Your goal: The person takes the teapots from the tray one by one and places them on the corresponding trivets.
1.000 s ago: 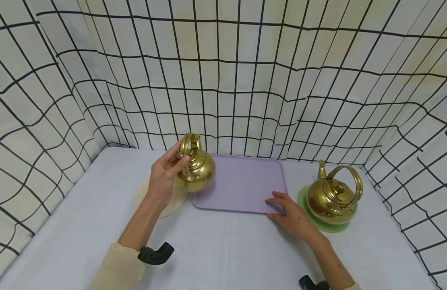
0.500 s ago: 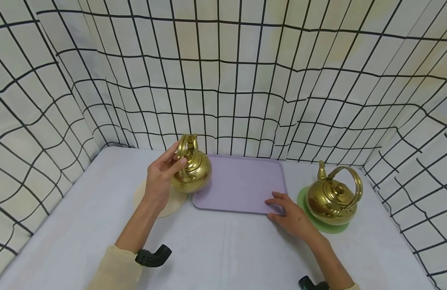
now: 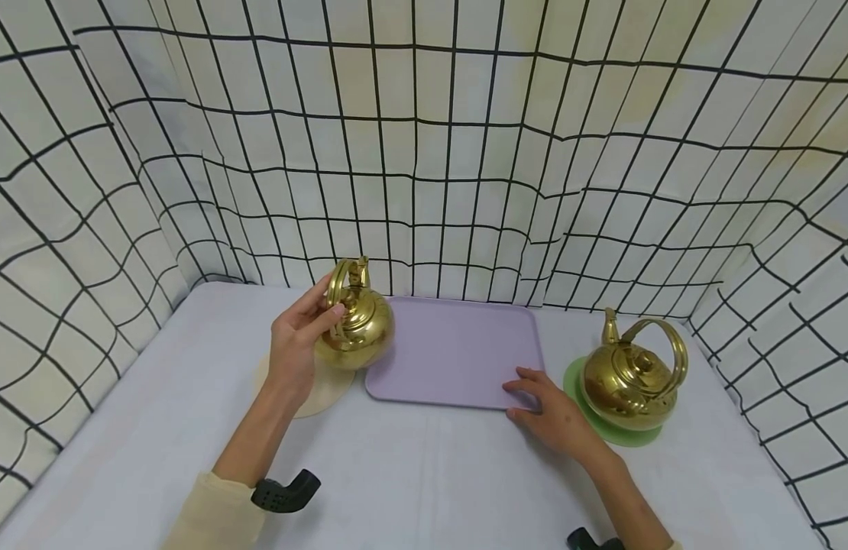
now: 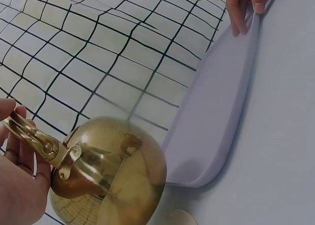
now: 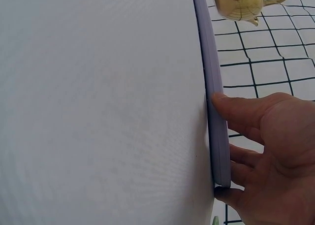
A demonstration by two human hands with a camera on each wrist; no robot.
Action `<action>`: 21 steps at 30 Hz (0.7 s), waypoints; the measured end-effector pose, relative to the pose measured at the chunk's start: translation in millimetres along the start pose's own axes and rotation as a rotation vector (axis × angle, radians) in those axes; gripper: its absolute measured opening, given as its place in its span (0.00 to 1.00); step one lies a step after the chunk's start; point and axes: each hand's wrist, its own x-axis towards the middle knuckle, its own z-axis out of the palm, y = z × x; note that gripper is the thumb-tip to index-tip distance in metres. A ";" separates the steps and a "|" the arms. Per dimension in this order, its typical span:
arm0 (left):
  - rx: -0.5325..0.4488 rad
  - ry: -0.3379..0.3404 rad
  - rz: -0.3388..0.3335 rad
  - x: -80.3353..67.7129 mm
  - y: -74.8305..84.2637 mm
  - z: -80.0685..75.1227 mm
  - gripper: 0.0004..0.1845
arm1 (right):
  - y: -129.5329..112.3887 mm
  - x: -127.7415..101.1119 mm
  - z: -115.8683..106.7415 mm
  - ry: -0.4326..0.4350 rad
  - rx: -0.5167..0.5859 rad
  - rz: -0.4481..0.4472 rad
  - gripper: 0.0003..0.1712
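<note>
My left hand [image 3: 296,344] grips the handle of a brass teapot [image 3: 355,325] and holds it just above a cream round coaster [image 3: 307,386], at the left edge of a lilac tray [image 3: 458,347]. In the left wrist view the teapot [image 4: 106,173] hangs from my fingers [image 4: 17,161] beside the tray [image 4: 231,112]. My right hand [image 3: 544,409] rests on the tray's near right corner, fingers lying along its rim [image 5: 216,116]. A second brass teapot [image 3: 633,374] stands on a green coaster [image 3: 619,431] to the right.
A white table [image 3: 424,481] carries everything. Black-gridded white cloth walls [image 3: 465,153] close it in at the back and both sides. A black wrist mount [image 3: 283,493] sits on my left forearm.
My left hand has carried the teapot left and slightly down, off the tray's edge toward the cream coaster. The right hand and the second teapot have stayed put.
</note>
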 end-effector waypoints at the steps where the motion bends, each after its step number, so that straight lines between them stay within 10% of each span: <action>1: -0.003 0.002 0.001 -0.1 0.1 -0.7 0.30 | 0.1 -0.2 -0.2 0.001 0.000 -0.004 0.22; 21: -0.022 0.030 0.031 -4.2 2.3 -12.4 0.28 | 3.0 1.2 0.9 0.007 -0.001 -0.012 0.22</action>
